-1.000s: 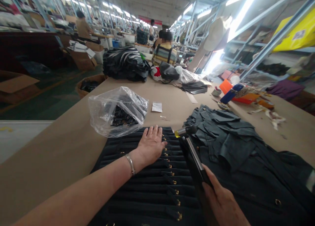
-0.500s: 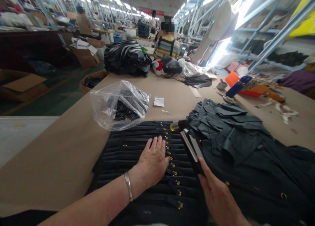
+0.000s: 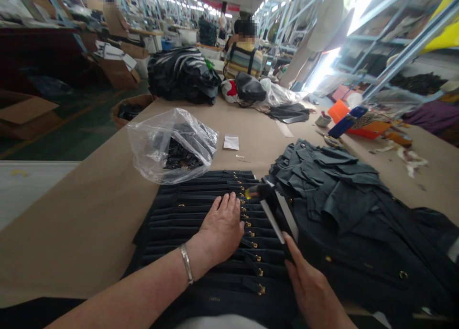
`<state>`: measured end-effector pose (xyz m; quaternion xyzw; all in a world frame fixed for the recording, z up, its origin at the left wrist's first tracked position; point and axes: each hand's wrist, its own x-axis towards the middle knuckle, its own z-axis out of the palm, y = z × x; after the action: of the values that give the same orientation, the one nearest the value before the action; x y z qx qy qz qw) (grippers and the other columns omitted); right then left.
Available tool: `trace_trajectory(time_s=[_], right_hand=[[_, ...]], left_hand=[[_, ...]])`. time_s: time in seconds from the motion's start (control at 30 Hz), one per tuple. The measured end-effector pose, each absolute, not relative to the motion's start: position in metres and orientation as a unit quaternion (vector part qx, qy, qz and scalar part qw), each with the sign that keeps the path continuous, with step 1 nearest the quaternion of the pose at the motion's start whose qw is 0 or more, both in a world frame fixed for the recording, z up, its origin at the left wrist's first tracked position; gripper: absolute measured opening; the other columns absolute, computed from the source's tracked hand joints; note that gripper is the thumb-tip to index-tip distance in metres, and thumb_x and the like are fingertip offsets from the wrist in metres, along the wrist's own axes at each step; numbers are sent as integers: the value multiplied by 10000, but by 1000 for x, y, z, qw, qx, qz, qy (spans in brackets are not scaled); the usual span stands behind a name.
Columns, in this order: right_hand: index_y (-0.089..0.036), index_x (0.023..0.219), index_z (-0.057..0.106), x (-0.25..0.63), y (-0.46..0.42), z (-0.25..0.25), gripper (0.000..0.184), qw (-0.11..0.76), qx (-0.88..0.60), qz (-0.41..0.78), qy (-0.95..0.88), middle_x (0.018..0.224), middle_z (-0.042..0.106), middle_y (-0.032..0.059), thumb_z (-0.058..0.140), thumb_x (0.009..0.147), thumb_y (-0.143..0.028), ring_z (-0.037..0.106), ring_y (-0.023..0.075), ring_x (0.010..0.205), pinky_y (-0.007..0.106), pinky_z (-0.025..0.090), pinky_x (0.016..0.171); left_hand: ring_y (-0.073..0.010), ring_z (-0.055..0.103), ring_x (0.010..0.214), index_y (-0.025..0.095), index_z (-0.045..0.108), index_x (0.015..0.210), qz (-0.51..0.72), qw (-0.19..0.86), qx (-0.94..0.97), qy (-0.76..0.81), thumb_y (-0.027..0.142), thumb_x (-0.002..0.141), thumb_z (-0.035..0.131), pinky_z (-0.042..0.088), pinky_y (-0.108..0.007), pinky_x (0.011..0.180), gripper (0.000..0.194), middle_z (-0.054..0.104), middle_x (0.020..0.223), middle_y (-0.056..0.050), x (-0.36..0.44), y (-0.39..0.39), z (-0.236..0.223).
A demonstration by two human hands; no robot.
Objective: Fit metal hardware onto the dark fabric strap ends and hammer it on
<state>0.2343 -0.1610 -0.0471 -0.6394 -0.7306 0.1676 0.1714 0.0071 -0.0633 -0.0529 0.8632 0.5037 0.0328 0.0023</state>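
Observation:
My left hand (image 3: 222, 225), a metal bracelet at its wrist, lies flat with fingers stretched out on a row of overlapping dark fabric pieces (image 3: 168, 233). Gold-coloured zip pulls run down these pieces, just right of my fingers. My right hand (image 3: 308, 281) is closed round a black handheld tool (image 3: 268, 197) with pale grey strips along its sides and a yellow tip. The tip is blurred and hovers over or touches the upper zip pulls; I cannot tell which. Beyond the row sits a clear plastic bag (image 3: 150, 147) with small dark parts inside.
A heap of dark fabric pieces (image 3: 333, 190) spreads over the table (image 3: 93, 214) at the right. Farther back are a small white packet (image 3: 231, 142), an orange tray (image 3: 369, 129) and a dark fabric stack (image 3: 182, 78). A person (image 3: 244, 56) sits beyond the table.
The tool in my right hand has shifted slightly left and down, its tip now lower over the row. My left hand keeps its place on the pieces. The whole view has tilted a little.

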Motion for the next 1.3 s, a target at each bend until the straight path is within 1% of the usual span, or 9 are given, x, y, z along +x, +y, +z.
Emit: trace_trajectory(time_s=[0.1,0.3,0.47,0.57,0.67,0.73,0.87,1.03,1.3], right_hand=[[-143,1435,365,237,-161,-46,487,117,-646,184,-731,1134,683,135,311,956,-214,668,235,1008,324,563,826],[-174,1487,237,243,-181,-42,539,181,-639,155,-732,1309,572,136,340,967,-275,612,214,1113,311,527,909],[-176,1425,389,246,-178,-44,482,103,-650,183,-731,1025,731,93,284,956,-220,718,247,845,313,600,671],[-188,1429,382,249,-180,-35,478,132,-636,163,-742,1138,689,98,328,959,-259,686,232,969,307,579,792],[-192,1478,269,251,-192,-32,537,183,-624,139,-747,1305,582,109,362,959,-292,588,210,1147,304,511,930],[-168,1479,263,252,-199,-36,534,167,-632,159,-740,1233,634,126,336,963,-284,643,204,1063,278,551,849],[-153,1432,376,253,-196,-43,488,99,-653,203,-723,1002,734,120,305,960,-259,714,223,873,264,588,669],[-195,1437,366,253,-193,-34,484,149,-658,194,-713,1156,679,116,339,968,-309,670,203,1008,274,551,833],[-232,1458,324,263,-223,-26,512,186,-638,139,-734,1299,581,80,384,952,-281,601,210,1116,281,512,911]], left_hand=[[-314,301,1371,19,406,1371,31,1,864,503,373,927,295,216,-458,1122,579,337,1477,-219,7,-63,-53],[-300,290,1380,48,395,1385,34,-5,862,506,377,918,305,204,-451,1124,578,320,1493,-193,7,-64,-55],[-317,275,1384,22,400,1377,32,2,870,493,364,922,289,190,-458,1126,580,314,1489,-215,5,-65,-53],[-321,294,1374,21,394,1382,32,5,864,502,365,916,308,195,-454,1124,585,316,1488,-215,5,-65,-51],[-324,294,1372,23,384,1390,35,7,862,505,359,916,310,203,-457,1121,586,315,1489,-213,5,-65,-51],[-324,284,1377,28,382,1392,34,9,865,501,358,918,301,201,-460,1121,583,311,1492,-211,5,-65,-52],[-316,263,1388,36,376,1396,31,10,865,500,361,918,300,177,-456,1130,583,300,1499,-204,4,-65,-53],[-307,254,1394,47,376,1399,22,19,866,499,376,918,296,174,-450,1133,588,293,1507,-189,3,-65,-54],[-314,261,1389,40,365,1404,31,16,862,506,378,919,299,165,-450,1136,595,294,1505,-195,4,-62,-52]])
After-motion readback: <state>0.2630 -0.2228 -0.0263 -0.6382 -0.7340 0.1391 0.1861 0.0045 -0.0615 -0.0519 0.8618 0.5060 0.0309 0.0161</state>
